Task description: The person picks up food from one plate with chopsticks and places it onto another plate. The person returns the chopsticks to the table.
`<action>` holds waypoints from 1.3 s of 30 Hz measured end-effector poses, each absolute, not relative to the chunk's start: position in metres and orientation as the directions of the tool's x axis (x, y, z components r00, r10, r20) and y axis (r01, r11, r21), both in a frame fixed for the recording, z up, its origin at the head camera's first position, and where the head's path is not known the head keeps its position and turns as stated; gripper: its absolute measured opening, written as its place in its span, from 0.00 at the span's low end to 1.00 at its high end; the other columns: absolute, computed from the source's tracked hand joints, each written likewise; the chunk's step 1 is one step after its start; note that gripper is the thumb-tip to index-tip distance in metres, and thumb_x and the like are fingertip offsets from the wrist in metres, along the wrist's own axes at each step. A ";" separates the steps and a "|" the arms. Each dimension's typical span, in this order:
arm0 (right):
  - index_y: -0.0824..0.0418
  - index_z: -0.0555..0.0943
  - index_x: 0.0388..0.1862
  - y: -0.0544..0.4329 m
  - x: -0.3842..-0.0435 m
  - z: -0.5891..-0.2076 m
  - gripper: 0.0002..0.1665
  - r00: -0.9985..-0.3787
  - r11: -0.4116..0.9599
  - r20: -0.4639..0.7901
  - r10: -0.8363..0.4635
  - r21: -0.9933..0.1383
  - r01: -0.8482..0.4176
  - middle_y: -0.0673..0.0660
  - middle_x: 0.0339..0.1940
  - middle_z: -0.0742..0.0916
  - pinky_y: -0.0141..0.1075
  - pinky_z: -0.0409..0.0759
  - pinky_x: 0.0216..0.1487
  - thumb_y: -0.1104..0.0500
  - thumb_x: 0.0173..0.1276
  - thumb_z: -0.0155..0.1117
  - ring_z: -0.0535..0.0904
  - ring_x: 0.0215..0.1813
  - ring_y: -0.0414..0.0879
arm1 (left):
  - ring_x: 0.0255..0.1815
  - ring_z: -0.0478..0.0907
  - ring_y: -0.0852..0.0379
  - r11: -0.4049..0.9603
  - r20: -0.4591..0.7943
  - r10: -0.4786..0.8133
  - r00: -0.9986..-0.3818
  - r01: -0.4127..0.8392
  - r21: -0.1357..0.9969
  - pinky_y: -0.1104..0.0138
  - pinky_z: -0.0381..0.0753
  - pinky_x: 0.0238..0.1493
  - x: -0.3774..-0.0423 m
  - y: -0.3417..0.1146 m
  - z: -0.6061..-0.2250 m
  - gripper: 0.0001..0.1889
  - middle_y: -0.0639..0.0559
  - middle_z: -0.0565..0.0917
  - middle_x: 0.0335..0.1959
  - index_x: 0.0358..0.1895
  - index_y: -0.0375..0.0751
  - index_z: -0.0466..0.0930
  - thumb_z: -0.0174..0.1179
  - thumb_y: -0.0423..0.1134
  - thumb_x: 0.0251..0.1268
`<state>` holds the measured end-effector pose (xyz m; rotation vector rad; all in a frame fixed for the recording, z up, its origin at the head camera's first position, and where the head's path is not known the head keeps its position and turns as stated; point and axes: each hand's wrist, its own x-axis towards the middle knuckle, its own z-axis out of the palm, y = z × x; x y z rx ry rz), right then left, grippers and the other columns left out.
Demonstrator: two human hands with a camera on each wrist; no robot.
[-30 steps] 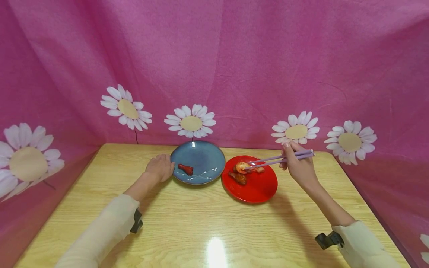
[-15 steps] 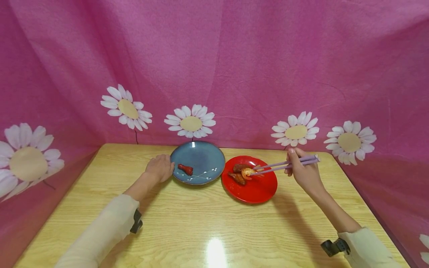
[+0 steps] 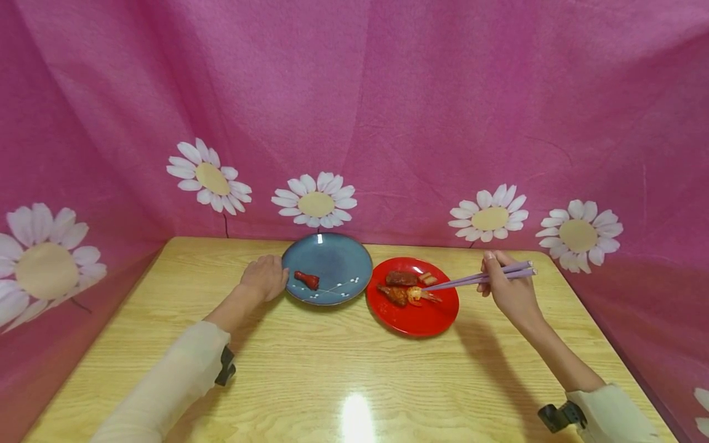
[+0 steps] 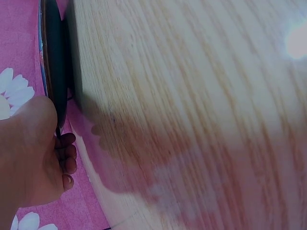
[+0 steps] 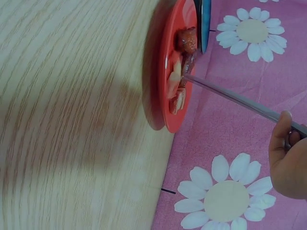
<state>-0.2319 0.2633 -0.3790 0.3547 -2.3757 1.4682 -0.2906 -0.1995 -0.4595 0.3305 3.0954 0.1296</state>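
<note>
In the head view, the left hand [image 3: 266,278] stands at the near-left rim of the blue plate [image 3: 332,264], and a small red drumstick [image 3: 307,280] lies on this plate. The left wrist view adds what is hidden from above: the thumb [image 4: 42,112] lies over the rim and the fingers [image 4: 70,152] are curled at its underside, so the hand grips the plate by its edge. This camera also sees the dark bottom of the plate.

The right hand [image 3: 512,289] is closed around a pair of purple chopsticks [image 3: 465,280]. Their tips are together at the orange shrimp [image 3: 414,296] on the red plate [image 3: 415,319] — whether they touch it, one cannot tell. From the head, the back ends are seen apart; in the right wrist view the two sticks look almost like one line.

Beside the shrimp lies a browned piece of meat [image 3: 396,295]; behind are a dark block of meat [image 3: 401,279] and a pale piece [image 3: 428,279]. Only the head view separates these foods clearly. Both plates stand on the wooden worktop [image 3: 299,363], before a pink cloth [image 3: 354,92] with white daisies.
</note>
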 end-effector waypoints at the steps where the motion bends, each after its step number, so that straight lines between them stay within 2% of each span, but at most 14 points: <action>1: 0.74 0.74 0.31 0.264 -0.233 -0.381 0.22 -0.915 0.441 0.401 -0.040 -0.815 -0.376 0.62 0.18 0.81 0.34 0.80 0.19 0.58 0.82 0.46 0.79 0.19 0.44 | 0.51 0.74 0.37 0.974 -0.015 0.211 -0.977 0.209 0.087 0.47 0.74 0.54 -0.291 -0.200 -0.460 0.20 0.34 0.76 0.42 0.48 0.23 0.71 0.43 0.43 0.78; 13: 0.72 0.74 0.32 0.260 -0.233 -0.384 0.22 -0.922 0.433 0.386 -0.045 -0.824 -0.366 0.61 0.18 0.81 0.34 0.79 0.19 0.56 0.82 0.47 0.79 0.19 0.43 | 0.52 0.74 0.37 0.975 -0.032 0.201 -0.979 0.197 0.105 0.47 0.73 0.56 -0.290 -0.200 -0.461 0.21 0.34 0.76 0.44 0.48 0.23 0.70 0.42 0.43 0.79; 21: 0.72 0.74 0.31 0.256 -0.235 -0.378 0.25 -0.917 0.436 0.395 -0.063 -0.815 -0.381 0.63 0.19 0.81 0.33 0.79 0.21 0.53 0.82 0.48 0.79 0.20 0.47 | 0.52 0.74 0.38 0.976 -0.027 0.202 -0.979 0.199 0.089 0.48 0.74 0.54 -0.291 -0.201 -0.462 0.21 0.35 0.75 0.43 0.49 0.23 0.70 0.42 0.44 0.79; 32: 0.77 0.74 0.31 0.241 -0.239 -0.367 0.22 -0.920 0.322 0.384 -0.084 -0.863 -0.390 0.65 0.19 0.81 0.32 0.80 0.22 0.58 0.81 0.50 0.79 0.20 0.45 | 0.51 0.74 0.38 0.976 -0.018 0.203 -0.979 0.201 0.085 0.48 0.75 0.53 -0.290 -0.200 -0.460 0.21 0.35 0.76 0.42 0.48 0.23 0.70 0.43 0.43 0.78; 39: 0.75 0.73 0.31 0.227 -0.243 -0.364 0.22 -0.918 0.296 0.381 -0.105 -0.870 -0.395 0.65 0.20 0.81 0.32 0.80 0.23 0.57 0.80 0.51 0.79 0.20 0.46 | 0.50 0.74 0.38 0.975 -0.020 0.210 -0.977 0.208 0.083 0.48 0.74 0.53 -0.291 -0.200 -0.461 0.19 0.36 0.75 0.41 0.47 0.23 0.70 0.43 0.42 0.78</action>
